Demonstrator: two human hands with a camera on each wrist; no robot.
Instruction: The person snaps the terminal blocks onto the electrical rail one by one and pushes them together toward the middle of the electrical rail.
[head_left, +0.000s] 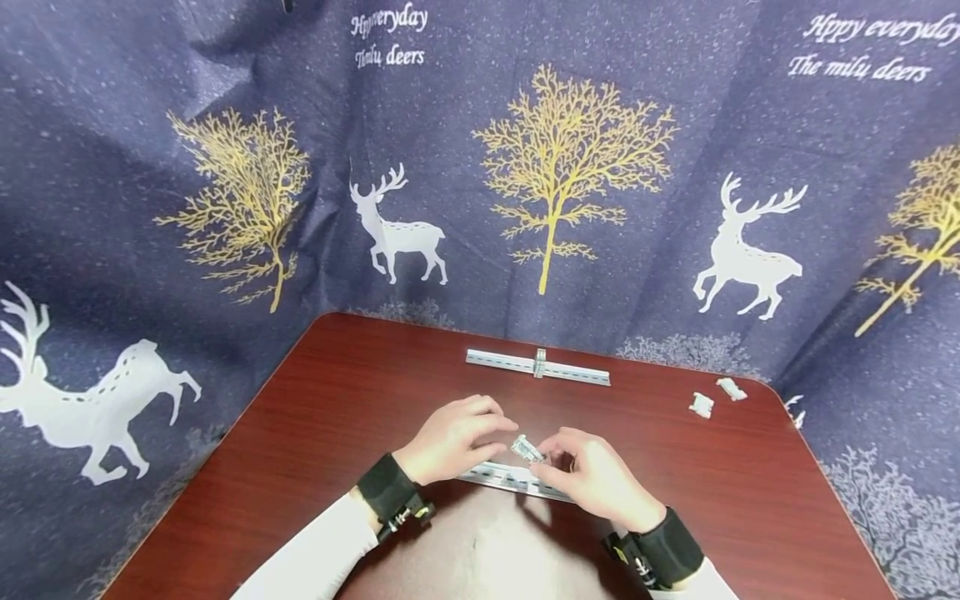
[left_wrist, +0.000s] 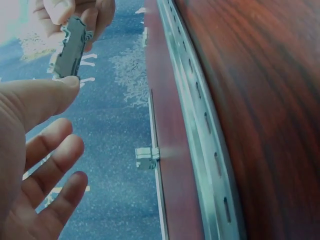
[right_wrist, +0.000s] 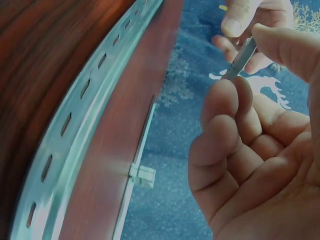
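Note:
My right hand (head_left: 600, 477) pinches a thin grey-white terminal block (head_left: 527, 448) between thumb and fingers, above the near slotted metal rail (head_left: 491, 473). In the left wrist view, the notched outline of the block (left_wrist: 71, 47) faces the camera; the right wrist view shows its narrow edge. My left hand (head_left: 459, 437) is just left of the block, its fingers spread and loosely bent. Its thumb tip (left_wrist: 70, 85) lies right at the block's lower end in the left wrist view. Part of the near rail is hidden behind both hands.
Farther back on the reddish-brown table (head_left: 360, 392) lies a second slotted rail (head_left: 498, 361) with terminal blocks (head_left: 539, 363) mounted near its middle. Two loose pale blocks, a nearer one (head_left: 702, 405) and a farther one (head_left: 731, 388), lie at the back right. A patterned cloth (head_left: 480, 167) hangs behind.

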